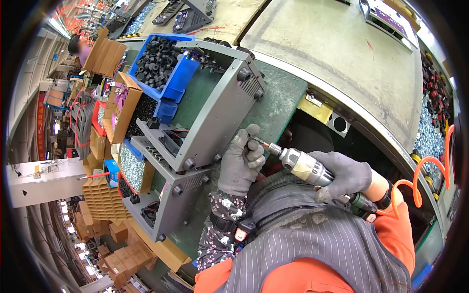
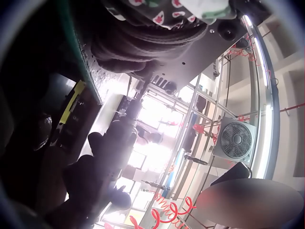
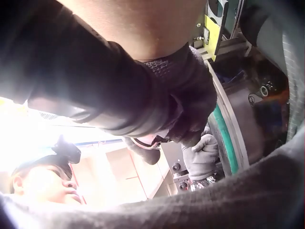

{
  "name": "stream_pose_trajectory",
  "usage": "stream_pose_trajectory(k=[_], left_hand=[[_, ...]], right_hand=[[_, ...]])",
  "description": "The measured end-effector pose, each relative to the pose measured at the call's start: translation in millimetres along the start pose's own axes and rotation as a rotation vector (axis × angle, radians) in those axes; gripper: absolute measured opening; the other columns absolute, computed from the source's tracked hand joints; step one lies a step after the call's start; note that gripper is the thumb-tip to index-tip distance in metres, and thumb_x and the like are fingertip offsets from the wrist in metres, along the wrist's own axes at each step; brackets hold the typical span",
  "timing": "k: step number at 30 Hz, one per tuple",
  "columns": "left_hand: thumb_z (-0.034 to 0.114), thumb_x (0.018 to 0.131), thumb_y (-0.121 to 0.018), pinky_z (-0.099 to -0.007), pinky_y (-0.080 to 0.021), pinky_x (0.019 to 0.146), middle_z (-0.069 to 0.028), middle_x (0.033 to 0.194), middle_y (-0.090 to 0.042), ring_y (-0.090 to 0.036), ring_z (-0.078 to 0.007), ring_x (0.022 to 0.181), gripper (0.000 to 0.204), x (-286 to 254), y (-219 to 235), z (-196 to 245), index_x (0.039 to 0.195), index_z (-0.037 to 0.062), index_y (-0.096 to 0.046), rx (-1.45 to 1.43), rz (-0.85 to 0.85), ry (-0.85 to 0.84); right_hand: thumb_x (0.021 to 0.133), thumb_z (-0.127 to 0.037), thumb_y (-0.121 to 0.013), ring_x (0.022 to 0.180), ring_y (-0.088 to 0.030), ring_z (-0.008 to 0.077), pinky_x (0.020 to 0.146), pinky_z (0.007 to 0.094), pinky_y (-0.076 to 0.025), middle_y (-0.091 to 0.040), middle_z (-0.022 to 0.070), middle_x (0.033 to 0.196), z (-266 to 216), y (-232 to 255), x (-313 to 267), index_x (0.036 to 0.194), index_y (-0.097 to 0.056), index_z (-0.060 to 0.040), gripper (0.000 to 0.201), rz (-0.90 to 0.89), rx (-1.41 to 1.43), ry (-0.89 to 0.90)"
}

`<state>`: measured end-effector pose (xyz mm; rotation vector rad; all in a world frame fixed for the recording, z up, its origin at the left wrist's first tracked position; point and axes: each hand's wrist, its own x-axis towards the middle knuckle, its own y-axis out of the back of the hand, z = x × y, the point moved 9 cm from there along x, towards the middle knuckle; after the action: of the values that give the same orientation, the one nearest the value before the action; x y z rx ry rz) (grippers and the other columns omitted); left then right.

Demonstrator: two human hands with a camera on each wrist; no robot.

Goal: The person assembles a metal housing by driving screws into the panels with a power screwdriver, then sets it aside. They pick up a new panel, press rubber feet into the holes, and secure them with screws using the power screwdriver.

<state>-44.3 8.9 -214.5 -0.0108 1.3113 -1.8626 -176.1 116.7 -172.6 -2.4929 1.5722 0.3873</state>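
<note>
A grey-gloved right hand (image 1: 337,176) grips an air screwdriver (image 1: 305,166) with a taped, pale body, held in front of the striped apron. Its bit (image 1: 263,142) points at the left hand (image 1: 239,163), also grey-gloved, whose curled thumb and fingers pinch around the bit's tip. I cannot tell whether a screw sits between those fingertips. In the left wrist view the screwdriver (image 2: 112,148) is a dark outline against bright light. Just beyond the left hand stands a grey metal housing (image 1: 215,110) with black round feet; a second housing (image 1: 181,195) stands beside it.
A blue bin (image 1: 180,80) of black rubber feet stands behind the housings. Nearby is a cardboard box (image 1: 146,173) of screws. An orange coiled hose (image 1: 417,188) runs from the screwdriver at the right. A metal-edged conveyor (image 1: 337,58) lies across the bench.
</note>
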Motion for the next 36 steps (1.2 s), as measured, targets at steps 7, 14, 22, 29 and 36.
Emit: stream_pose_trajectory(k=[7, 14, 22, 29, 36], left_hand=[[0.027, 0.095, -0.052, -0.0177, -0.033, 0.04, 0.0001, 0.071, -0.058, -0.034, -0.0037, 0.047, 0.029, -0.7, -10.7, -0.6, 0.108, 0.0015, -0.058, -0.009, -0.043, 0.009], [0.025, 0.096, -0.05, -0.0178, -0.032, 0.04, 0.0005, 0.072, -0.058, -0.034, -0.0036, 0.048, 0.028, 3.3, -18.6, -5.7, 0.108, 0.0019, -0.058, -0.072, -0.054, 0.019], [0.03, 0.093, -0.055, -0.018, -0.031, 0.047, 0.003, 0.067, -0.049, -0.035, -0.005, 0.053, 0.039, -7.0, -27.8, 12.6, 0.108, -0.0063, -0.056, 0.543, 0.075, -0.198], [0.03, 0.081, -0.068, -0.0351, -0.048, 0.062, -0.0094, 0.079, -0.059, -0.057, -0.0247, 0.066, 0.041, -61.8, -140.4, 68.0, 0.111, 0.0046, -0.059, 2.185, 0.009, -0.885], [0.03, 0.077, -0.069, -0.0358, -0.049, 0.068, -0.0169, 0.08, -0.065, -0.064, -0.0302, 0.074, 0.038, -10.5, -86.4, 132.7, 0.1, -0.0001, -0.065, 2.042, 0.293, -0.101]], right_hand=[[0.067, -0.021, -0.074, 0.065, -0.061, 0.0127, 0.06, 0.0279, -0.05, -0.062, 0.0066, 0.08, 2.8, -1.2, 0.4, 0.12, -0.048, -0.002, 0.062, 0.005, 0.017, 0.03], [0.064, -0.026, -0.076, 0.075, -0.063, 0.0171, 0.069, 0.0309, -0.051, -0.064, 0.0098, 0.086, 8.0, 5.0, -4.7, 0.122, -0.048, -0.0027, 0.068, 0.024, 0.029, -0.013], [0.065, -0.026, -0.076, 0.074, -0.061, 0.0182, 0.068, 0.0317, -0.05, -0.063, 0.0093, 0.085, 4.0, 11.7, -7.9, 0.119, -0.05, -0.0013, 0.065, 0.005, 0.035, 0.044], [0.067, -0.024, -0.077, 0.078, -0.058, 0.0144, 0.07, 0.0297, -0.047, -0.061, 0.0073, 0.082, 25.9, 65.9, 15.4, 0.102, -0.054, -0.0008, 0.047, 0.173, 0.029, -0.116], [0.067, -0.027, -0.075, 0.081, -0.057, 0.0156, 0.073, 0.0297, -0.046, -0.061, 0.0069, 0.085, 26.1, 85.1, 36.3, 0.101, -0.057, -0.0014, 0.046, 0.213, 0.026, -0.046]])
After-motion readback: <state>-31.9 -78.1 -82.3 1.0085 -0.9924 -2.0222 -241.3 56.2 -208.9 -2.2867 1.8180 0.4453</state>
